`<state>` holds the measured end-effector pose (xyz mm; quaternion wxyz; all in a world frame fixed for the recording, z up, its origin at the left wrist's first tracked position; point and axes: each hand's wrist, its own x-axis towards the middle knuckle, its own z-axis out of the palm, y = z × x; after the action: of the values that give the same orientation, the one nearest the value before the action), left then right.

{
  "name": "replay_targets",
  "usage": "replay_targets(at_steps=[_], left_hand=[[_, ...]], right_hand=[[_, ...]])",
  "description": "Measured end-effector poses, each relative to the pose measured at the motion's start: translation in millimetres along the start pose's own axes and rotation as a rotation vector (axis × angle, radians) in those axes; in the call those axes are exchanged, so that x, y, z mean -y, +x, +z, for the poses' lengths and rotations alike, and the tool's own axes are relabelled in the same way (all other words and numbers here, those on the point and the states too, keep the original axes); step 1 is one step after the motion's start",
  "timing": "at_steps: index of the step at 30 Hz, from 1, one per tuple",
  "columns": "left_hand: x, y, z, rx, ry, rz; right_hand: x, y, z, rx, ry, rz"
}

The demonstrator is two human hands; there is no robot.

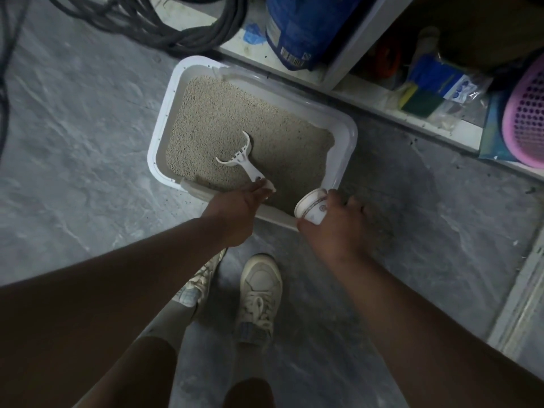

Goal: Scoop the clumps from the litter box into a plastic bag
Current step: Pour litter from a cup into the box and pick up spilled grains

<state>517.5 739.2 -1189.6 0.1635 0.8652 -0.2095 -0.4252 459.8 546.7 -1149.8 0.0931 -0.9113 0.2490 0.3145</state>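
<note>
From the head view, the left hand (235, 207) grips the handle end of a white slotted scoop (240, 160), whose blade rests in the litter near the front-left of the litter box (164, 113); the right hand (335, 222) curls round a white paper cup (312, 206), tilted mouth-left at the box's near rim; no plastic bag is in sight, and no clump stands out in the grey-beige litter (250, 119); the step looks like the sifting pass itself, early on; next, I judge, the blade must push under a clump and lift level, letting loose grains fall through.
</note>
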Motion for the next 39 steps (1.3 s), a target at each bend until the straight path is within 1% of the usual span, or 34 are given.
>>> replay_targets(at_steps=[7, 16, 20, 24, 28, 31, 35, 39], left_hand=[[-5, -18, 4, -0.03, -0.007, 0.038], [-18, -72, -18, -0.088, -0.072, -0.061], [-7, -81, -17, -0.083, -0.065, -0.07], [7, -80, -12, -0.11, -0.112, -0.112], [19, -83, -1, -0.103, -0.157, -0.092], [33, -98, 9, -0.117, -0.202, -0.077], [43, -121, 13, -0.113, -0.189, -0.035], [52, -133, 10, -0.121, -0.192, -0.027]], right_hand=[[-2, -4, 0, -0.084, 0.08, -0.005], [7, -32, -13, -0.094, 0.101, -0.001], [12, -34, -10, -0.137, 0.114, 0.005], [18, -25, -1, -0.178, 0.115, 0.029], [20, -23, 10, -0.221, 0.098, 0.028], [27, -27, 13, -0.219, 0.086, 0.055], [36, -35, 12, -0.247, 0.11, 0.096], [44, -45, 9, -0.251, 0.106, 0.092]])
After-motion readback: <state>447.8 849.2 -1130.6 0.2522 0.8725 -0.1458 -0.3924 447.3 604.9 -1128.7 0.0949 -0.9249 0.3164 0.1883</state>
